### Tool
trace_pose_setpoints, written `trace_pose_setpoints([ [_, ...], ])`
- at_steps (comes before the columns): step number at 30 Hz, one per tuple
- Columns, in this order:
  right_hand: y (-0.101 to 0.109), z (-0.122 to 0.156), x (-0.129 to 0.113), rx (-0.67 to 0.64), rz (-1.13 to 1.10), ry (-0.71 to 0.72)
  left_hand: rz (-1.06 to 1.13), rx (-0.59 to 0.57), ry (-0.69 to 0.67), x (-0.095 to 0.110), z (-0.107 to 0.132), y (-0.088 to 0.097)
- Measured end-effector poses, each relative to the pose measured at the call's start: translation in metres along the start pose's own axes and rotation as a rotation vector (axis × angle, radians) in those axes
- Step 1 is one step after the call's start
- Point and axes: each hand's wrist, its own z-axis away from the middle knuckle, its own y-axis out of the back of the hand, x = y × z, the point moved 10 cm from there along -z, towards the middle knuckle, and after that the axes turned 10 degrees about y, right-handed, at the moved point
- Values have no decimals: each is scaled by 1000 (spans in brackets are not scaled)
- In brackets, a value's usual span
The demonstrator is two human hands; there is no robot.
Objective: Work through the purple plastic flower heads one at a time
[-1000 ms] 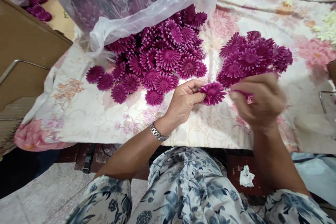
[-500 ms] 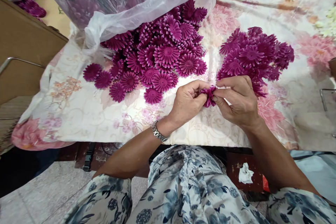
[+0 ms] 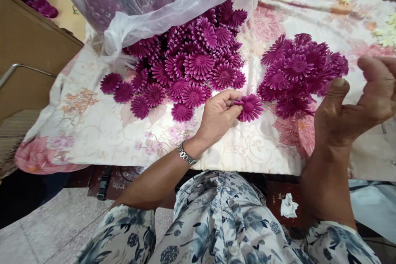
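Note:
A magenta artificial flower head (image 3: 250, 108) is pinched at its left edge between the thumb and fingers of my left hand (image 3: 216, 117). It faces up, its petals spread, just above the cloth. My right hand (image 3: 355, 103) is raised at the right, beside a smaller pile of magenta flowers (image 3: 298, 66). Its thumb stands apart from the fingers, with nothing visible between them; some fingertips run past the frame's edge. To the left of that pile lies a larger heap of similar flower heads (image 3: 198, 66), spilling from a clear plastic bag (image 3: 133, 29).
A flowered cloth (image 3: 93, 132) covers the table. On the left stands a cardboard box (image 3: 31, 45) with a metal handle. Pale yellow-green flowers (image 3: 386, 31) lie at the far right. A crumpled white tissue (image 3: 288, 206) sits below the table's front edge.
My right hand has let go of the flower and swung away to the right. The flower has turned from edge-on to face up in my left hand, which has barely moved.

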Motion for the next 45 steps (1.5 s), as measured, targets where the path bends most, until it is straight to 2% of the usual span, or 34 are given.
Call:
trace_pose_setpoints([
  [2, -3, 0, -16, 10, -80, 74, 82, -40, 53, -5, -1, -5],
  [3, -12, 1, -29, -44, -165, 111, 121, -62, 85, -8, -1, -7],
  [5, -38, 7, -59, -233, -351, 199, 173, -98, 142, -12, 0, -12],
  [8, -64, 18, -85, -432, -434, 217, 164, -124, 172, -14, 1, -15],
  [10, -68, 21, -87, -454, -435, 198, 127, -132, 167, -14, 2, -15],
  [14, -61, 19, -86, -408, -477, 208, 24, -117, 113, -10, 4, -16],
  [22, -60, 15, -83, -392, -535, 139, -123, -86, 20, -1, 6, -18],
  [24, -57, 14, -77, -367, -512, 123, -148, -72, 14, 0, 5, -15],
  [26, -48, 12, -60, -297, -440, 82, -143, -49, 7, 1, 4, -11],
  [31, -3, 10, 11, 11, 3, -36, -55, -44, 46, -2, 2, -7],
  [34, 8, 9, 19, 77, 118, 5, 20, -87, 123, -9, 2, -11],
  [36, 5, 7, 6, 90, 8, 32, 72, -115, 165, -13, 2, -14],
  [38, -21, 5, -23, -85, -233, 87, 112, -140, 186, -14, 3, -16],
  [39, -35, 7, -45, -193, -354, 169, 120, -151, 190, -14, 3, -17],
  [41, -56, 13, -76, -366, -474, 242, 116, -165, 189, -14, 3, -18],
  [43, -66, 18, -89, -445, -505, 252, 83, -172, 184, -14, 3, -19],
  [45, -68, 19, -89, -453, -522, 231, 45, -179, 170, -13, 4, -20],
])
